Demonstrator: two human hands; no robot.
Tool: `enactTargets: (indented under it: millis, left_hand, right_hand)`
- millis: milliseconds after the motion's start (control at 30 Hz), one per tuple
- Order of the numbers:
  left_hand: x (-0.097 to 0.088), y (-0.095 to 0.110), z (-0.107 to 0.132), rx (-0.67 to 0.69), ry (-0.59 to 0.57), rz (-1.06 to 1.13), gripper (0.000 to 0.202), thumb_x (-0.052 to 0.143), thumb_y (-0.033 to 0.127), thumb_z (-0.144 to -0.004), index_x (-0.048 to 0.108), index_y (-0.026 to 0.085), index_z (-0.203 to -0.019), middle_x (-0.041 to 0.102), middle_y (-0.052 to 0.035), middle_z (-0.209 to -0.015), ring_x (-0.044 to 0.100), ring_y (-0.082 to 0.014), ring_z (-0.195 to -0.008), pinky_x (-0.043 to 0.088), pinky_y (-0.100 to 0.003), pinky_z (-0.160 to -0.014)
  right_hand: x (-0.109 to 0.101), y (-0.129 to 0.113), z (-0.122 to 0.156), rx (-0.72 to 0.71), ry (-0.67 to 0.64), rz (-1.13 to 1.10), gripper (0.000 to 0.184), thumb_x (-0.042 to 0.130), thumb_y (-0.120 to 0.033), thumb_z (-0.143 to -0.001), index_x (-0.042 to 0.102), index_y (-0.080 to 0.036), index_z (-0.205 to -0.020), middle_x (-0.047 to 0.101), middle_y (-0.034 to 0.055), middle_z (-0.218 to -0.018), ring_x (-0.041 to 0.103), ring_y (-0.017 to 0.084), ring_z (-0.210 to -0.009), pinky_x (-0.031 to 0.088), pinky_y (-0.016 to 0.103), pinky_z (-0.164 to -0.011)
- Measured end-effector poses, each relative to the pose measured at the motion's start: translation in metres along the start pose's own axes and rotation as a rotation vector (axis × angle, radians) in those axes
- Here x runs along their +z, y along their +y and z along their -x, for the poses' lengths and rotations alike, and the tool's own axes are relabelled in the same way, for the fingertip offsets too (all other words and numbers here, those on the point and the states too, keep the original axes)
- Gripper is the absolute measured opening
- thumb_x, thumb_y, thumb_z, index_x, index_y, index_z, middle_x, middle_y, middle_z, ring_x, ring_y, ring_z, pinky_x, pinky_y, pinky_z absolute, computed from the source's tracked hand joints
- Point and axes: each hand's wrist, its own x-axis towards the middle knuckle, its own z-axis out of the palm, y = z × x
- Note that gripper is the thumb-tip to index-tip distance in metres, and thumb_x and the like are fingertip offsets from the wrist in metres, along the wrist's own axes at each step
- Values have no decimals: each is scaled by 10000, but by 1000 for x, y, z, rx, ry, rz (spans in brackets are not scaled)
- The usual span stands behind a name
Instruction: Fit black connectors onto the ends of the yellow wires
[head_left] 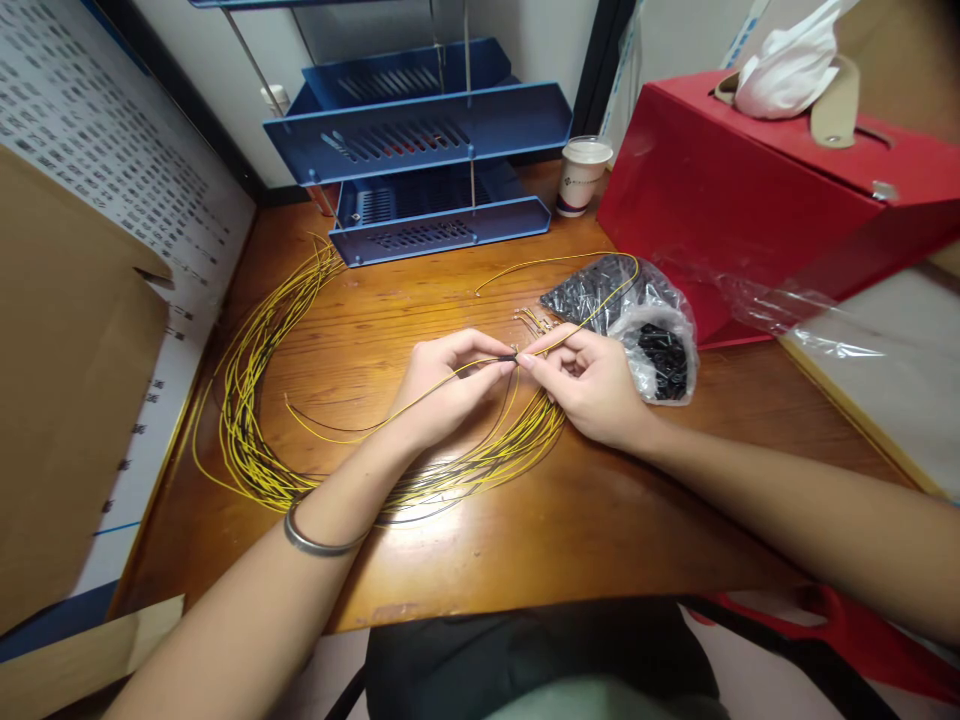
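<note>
Between the fingertips of my left hand [450, 385] a small black connector housing [508, 358] is pinched. My right hand [585, 378] meets it there, thumb and forefinger closed on a thin yellow wire [551, 348] at the housing's end. Whether the wire's tip sits inside the housing is hidden by the fingers. A long bundle of yellow and black wires [255, 440] curves over the table beneath both hands. Just behind my right hand lie the bundle's metal-tipped wire ends [529, 318]. A clear plastic bag of black housings [664, 362] lies right of them.
The wooden table [465, 575] carries a blue tiered tray [442, 235] at the back. Beside it stands a paper cup [581, 178]. A red box [675, 200] with tissue on top fills the right rear. Cardboard [67, 380] stands along the left.
</note>
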Motion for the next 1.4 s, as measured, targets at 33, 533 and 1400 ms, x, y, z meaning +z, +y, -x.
enactTargets:
  millis: [33,533,1400]
  left_hand:
    - [0,0,0,2,0,-3,184,794,286,-787,762,135,-888,770,-69,-842,689,-144,-698,535,-237,-637]
    - [1,0,0,0,0,28,195,798,280,-774,715,140,-882,744,-47,-809,681,-134,-664,534,-233,-632]
    - [-1,-1,0,21,0,-85,220,778,325,-796,673,156,-888,749,-39,-787,654,-118,-587,525,-228,-599]
  right_hand:
    - [0,0,0,-2,-3,1,178,714,-326,-854,651,-161,-831,478,-66,-492,375,69,-415,261,223,-417]
    - [0,0,-1,9,18,-13,169,718,-310,-838,644,-158,-822,487,-67,-485,386,69,-407,269,222,-410]
    - [0,-2,1,17,29,5,200,741,-344,-833,658,-164,-800,473,-65,-483,366,62,-425,242,223,-414]
